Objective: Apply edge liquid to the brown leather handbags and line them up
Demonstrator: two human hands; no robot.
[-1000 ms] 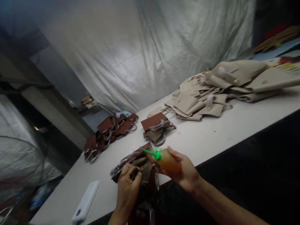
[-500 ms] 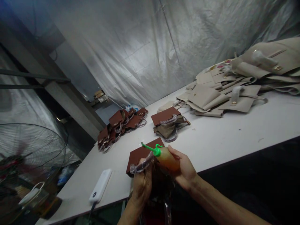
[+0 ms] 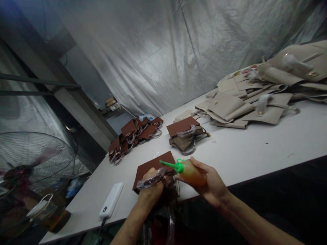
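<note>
At the near edge of the table (image 3: 242, 153), the left hand (image 3: 150, 194) is at a brown bag (image 3: 153, 164), whose plastic-wrapped handle (image 3: 153, 179) lies across it; its fingers are hidden, so whether they are closed on anything cannot be told. Just to the right, the right hand (image 3: 214, 183) grasps a squeeze bottle (image 3: 192, 174) of amber liquid, tilted so that its green nozzle (image 3: 167, 164) points left, over the bag.

A second ago the left hand was pinching at the bag's olive lining; now the lining is mostly out of sight and a flat brown panel faces up. The bag has thus been turned over, putting its outer side below the nozzle. No liquid can be seen leaving the tip.

To the left lies a white device (image 3: 111, 200) with a dark cable. Farther back is a second bag (image 3: 182, 126), its lining showing, with heaped brown bags (image 3: 146, 132) far left and beige pieces (image 3: 230, 105) far right. Silvery sheeting (image 3: 153, 58) hangs beyond.
</note>
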